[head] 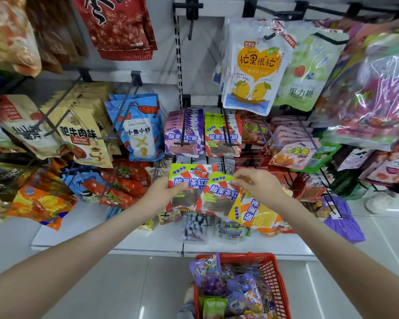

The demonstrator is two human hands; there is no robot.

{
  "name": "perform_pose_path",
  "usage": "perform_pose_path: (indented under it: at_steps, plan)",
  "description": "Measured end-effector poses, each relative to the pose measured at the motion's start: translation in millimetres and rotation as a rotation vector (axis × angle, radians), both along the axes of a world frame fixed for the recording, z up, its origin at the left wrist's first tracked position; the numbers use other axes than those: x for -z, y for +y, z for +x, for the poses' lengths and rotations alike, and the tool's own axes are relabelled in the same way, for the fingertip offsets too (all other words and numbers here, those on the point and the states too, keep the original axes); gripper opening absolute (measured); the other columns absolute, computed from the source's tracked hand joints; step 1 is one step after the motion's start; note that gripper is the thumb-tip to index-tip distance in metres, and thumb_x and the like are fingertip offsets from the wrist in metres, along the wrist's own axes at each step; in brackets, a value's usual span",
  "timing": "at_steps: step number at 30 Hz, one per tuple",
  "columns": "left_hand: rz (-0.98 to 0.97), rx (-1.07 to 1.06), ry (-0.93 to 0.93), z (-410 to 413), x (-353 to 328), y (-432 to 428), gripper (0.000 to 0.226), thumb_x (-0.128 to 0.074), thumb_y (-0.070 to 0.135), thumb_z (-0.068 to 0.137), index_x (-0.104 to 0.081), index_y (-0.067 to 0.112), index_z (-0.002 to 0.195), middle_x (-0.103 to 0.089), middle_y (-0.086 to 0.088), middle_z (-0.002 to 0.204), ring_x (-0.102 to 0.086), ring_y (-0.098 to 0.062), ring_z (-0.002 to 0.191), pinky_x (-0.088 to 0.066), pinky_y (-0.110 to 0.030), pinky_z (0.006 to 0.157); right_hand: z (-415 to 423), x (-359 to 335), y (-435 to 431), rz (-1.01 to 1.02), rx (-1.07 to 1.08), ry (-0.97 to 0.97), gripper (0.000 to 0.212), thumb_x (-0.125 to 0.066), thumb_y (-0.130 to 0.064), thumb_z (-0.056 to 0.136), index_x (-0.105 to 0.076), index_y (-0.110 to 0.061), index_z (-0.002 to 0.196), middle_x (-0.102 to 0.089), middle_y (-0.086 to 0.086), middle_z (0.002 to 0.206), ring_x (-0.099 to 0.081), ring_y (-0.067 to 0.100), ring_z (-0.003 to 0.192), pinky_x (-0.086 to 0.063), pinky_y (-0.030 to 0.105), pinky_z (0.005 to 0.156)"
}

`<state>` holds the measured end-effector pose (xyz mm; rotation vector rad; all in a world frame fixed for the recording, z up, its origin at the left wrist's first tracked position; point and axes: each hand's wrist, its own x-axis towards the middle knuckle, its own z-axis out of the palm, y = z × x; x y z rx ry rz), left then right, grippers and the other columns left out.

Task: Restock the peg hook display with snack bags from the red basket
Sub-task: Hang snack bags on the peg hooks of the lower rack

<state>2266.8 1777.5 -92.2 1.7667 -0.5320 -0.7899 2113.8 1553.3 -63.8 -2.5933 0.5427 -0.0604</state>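
Note:
My left hand (162, 192) grips a red-and-white striped candy bag (187, 180) by its left edge, in front of the lower display. My right hand (257, 184) pinches the top corner of a second bag of the same kind (219, 194), which overlaps the first. An orange-and-yellow bag (256, 212) hangs just below my right hand; I cannot tell whether that hand holds it. Matching red striped bags (222, 137) hang on a peg hook above, next to purple ones (183, 134). The red basket (276, 279) stands on the floor below, full of snack bags.
Peg hooks with many snack bags fill the wall: a blue shrimp bag (139, 127), a mango bag (255, 72), pink bags (290, 139). An empty hook (190, 28) sticks out at the top centre. A white base shelf (129, 242) runs underneath. Someone's white shoe (378, 202) is at right.

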Motion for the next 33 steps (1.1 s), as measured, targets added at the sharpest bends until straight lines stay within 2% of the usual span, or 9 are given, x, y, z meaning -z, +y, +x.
perform_pose_path:
  at_steps: [7, 11, 15, 17, 20, 23, 26, 30, 33]
  plan:
    - [0.010, -0.122, 0.031, 10, 9, 1, 0.009, -0.062, 0.026, 0.091, -0.067, 0.023, 0.098, -0.073, 0.006, 0.099, -0.068, -0.017, 0.098, -0.054, -0.031, 0.081, 33, -4, -25, 0.163, 0.170, -0.101, 0.019, -0.062, -0.035, 0.088, -0.059, -0.037, 0.070, -0.065, -0.012, 0.076, -0.057, 0.015, 0.065, -0.044, 0.031, 0.057]
    - [0.054, -0.144, -0.035, 20, 16, 2, 0.006, -0.062, 0.025, 0.092, -0.065, 0.027, 0.096, -0.072, 0.005, 0.099, -0.067, -0.015, 0.094, -0.054, -0.035, 0.084, 60, -6, -42, 0.258, 0.231, -0.187, 0.009, -0.066, -0.033, 0.086, -0.063, -0.027, 0.080, -0.066, -0.010, 0.078, -0.054, 0.014, 0.061, -0.041, 0.033, 0.057]
    - [0.057, -0.089, -0.038, 28, 20, -1, 0.014, -0.062, 0.029, 0.091, -0.066, 0.023, 0.103, -0.072, 0.007, 0.101, -0.067, -0.015, 0.098, -0.054, -0.037, 0.088, 82, -2, -51, 0.266, 0.225, -0.221, 0.018, -0.060, -0.007, 0.087, -0.060, -0.026, 0.085, -0.063, -0.008, 0.090, -0.058, 0.017, 0.078, -0.048, 0.037, 0.069]
    - [0.058, -0.057, -0.037, 30, 18, -7, 0.019, -0.062, 0.032, 0.091, -0.065, 0.022, 0.107, -0.072, 0.006, 0.103, -0.067, -0.015, 0.099, -0.052, -0.041, 0.091, 89, 1, -51, 0.249, 0.204, -0.219, 0.025, -0.059, -0.002, 0.085, -0.059, -0.027, 0.082, -0.062, -0.011, 0.085, -0.058, 0.016, 0.082, -0.046, 0.034, 0.071]
    - [0.039, -0.019, -0.031, 31, 14, -18, 0.014, -0.061, 0.032, 0.091, -0.065, 0.027, 0.103, -0.072, 0.007, 0.102, -0.067, -0.018, 0.099, -0.052, -0.043, 0.091, 93, 3, -52, 0.282, 0.177, -0.237, 0.024, -0.065, -0.006, 0.083, -0.059, -0.029, 0.078, -0.059, -0.017, 0.074, -0.054, 0.008, 0.067, -0.041, 0.029, 0.064]
    - [0.015, -0.006, -0.004, 30, 11, -30, 0.011, -0.060, 0.031, 0.092, -0.064, 0.030, 0.102, -0.071, 0.012, 0.101, -0.067, -0.011, 0.097, -0.053, -0.032, 0.085, 95, 5, -56, 0.295, 0.143, -0.250, 0.011, -0.066, -0.013, 0.086, -0.064, -0.023, 0.083, -0.062, -0.009, 0.077, -0.055, 0.013, 0.069, -0.044, 0.034, 0.065]
    - [-0.023, -0.021, 0.068, 30, 9, -40, 0.021, -0.059, 0.025, 0.093, -0.065, 0.017, 0.112, -0.071, 0.005, 0.108, -0.066, -0.012, 0.099, -0.052, -0.029, 0.087, 95, 8, -62, 0.281, 0.140, -0.203, 0.010, -0.059, -0.008, 0.090, -0.066, -0.014, 0.088, -0.065, -0.003, 0.087, -0.059, 0.019, 0.083, -0.047, 0.039, 0.075]
    - [-0.055, -0.046, 0.129, 29, 11, -50, 0.018, -0.059, 0.022, 0.093, -0.066, 0.016, 0.108, -0.070, 0.008, 0.102, -0.066, -0.003, 0.089, -0.050, -0.013, 0.068, 94, 8, -67, 0.362, 0.170, -0.210, 0.018, -0.058, -0.012, 0.092, -0.067, -0.021, 0.080, -0.064, -0.011, 0.078, -0.050, 0.005, 0.057, -0.038, 0.025, 0.055]
    - [-0.062, -0.055, 0.163, 30, 14, -55, 0.020, -0.059, 0.023, 0.093, -0.067, 0.016, 0.110, -0.071, 0.007, 0.104, -0.067, -0.004, 0.090, -0.049, -0.013, 0.063, 98, 9, -68, 0.398, 0.170, -0.200, 0.017, -0.060, -0.012, 0.091, -0.068, -0.021, 0.078, -0.068, 0.002, 0.080, -0.050, 0.013, 0.062, -0.038, 0.028, 0.060]
